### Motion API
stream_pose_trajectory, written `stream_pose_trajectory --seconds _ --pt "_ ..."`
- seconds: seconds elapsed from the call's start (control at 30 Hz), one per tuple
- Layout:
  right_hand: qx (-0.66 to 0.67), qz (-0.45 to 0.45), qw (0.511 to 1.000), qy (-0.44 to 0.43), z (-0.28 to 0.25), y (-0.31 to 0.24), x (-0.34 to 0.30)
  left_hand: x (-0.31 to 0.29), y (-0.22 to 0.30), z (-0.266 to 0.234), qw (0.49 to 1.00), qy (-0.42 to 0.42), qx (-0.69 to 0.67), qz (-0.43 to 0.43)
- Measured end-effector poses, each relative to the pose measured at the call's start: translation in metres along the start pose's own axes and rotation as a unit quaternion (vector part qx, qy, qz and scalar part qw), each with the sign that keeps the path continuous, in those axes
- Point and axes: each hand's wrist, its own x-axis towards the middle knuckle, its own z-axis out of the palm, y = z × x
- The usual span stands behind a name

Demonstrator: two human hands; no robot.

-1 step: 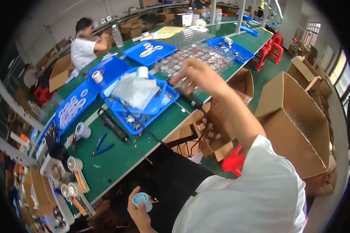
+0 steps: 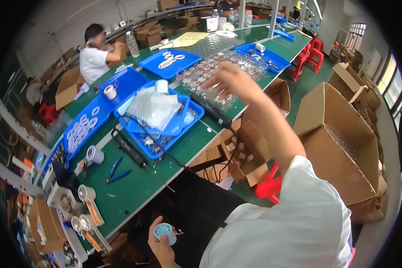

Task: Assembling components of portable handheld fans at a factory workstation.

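Fingers (image 2: 161, 241) of the left hand (image 2: 158, 245) curl round a small pale blue spool (image 2: 165, 232), low near the lap, below the counter (image 2: 134, 187) edge. Spool looks like light hard plastic with holes in its flat face; a thin bit of wire or lead seems to stick out to its right, too small to be sure. Judged light and stiff, not fragile, a bit slick on the rim; best taken across the rim with thumb on the flat face, as it sits now.

Right hand (image 2: 230, 80) is stretched far out over a pile of clear plastic bits (image 2: 210, 73) on the counter, fingers bent downward and partly spread; motion blur, cannot tell if they pinch anything. Clear bits judged thin, light, slippery and likely to slide in a heap, so pick one by its edge.

Nearby: blue tray (image 2: 194, 117) holding a bubble-wrap sheet (image 2: 154, 107), black rod-like tool (image 2: 128, 147) with cable, blue-handled pliers (image 2: 114, 169), rolls of white tape (image 2: 109, 92). Open cardboard boxes (image 2: 339, 143) stand on the floor to the right. Another person (image 2: 94, 58) sits at the far left end of the counter.
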Motion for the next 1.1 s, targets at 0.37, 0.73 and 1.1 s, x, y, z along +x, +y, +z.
stream_pose_trajectory --seconds 0.37,0.73,1.1 --pt "0.197 0.034 0.937 0.285 -0.260 0.102 0.206 0.070 -0.001 0.064 0.997 -0.019 0.004 -0.079" --pt "-0.020 0.049 0.977 0.207 -0.333 0.190 0.368 0.147 0.027 0.037 0.978 -0.080 -0.093 -0.167" --pt "-0.433 0.073 0.853 0.283 -0.351 0.243 0.448 0.182 0.063 0.105 0.957 0.199 -0.035 -0.210"
